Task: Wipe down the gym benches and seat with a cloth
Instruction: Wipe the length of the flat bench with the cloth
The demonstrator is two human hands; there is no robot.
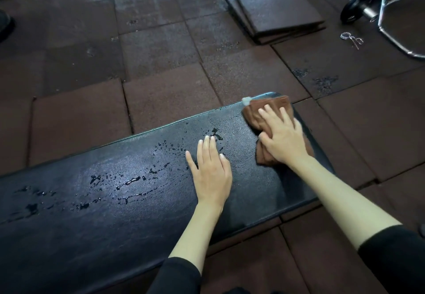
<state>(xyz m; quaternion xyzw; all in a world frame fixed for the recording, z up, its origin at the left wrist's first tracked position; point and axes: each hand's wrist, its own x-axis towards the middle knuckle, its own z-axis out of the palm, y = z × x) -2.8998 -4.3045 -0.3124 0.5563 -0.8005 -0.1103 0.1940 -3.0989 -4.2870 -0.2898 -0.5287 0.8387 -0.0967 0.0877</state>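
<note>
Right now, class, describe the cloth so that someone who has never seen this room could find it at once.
Find the long black bench. At its far right end, under the flat right hand, lies the cloth: crumpled, rust-brown, with a pale tag, the only fabric on the wet vinyl.

Black left sleeve and black right sleeve end near the elbows; left hand and right hand are bare

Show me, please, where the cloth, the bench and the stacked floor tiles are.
cloth [273, 101]: head view, on its bare far edge.
bench [115, 201]: head view, wet top of the pad.
stacked floor tiles [278, 8]: head view, top tile's face.
</note>
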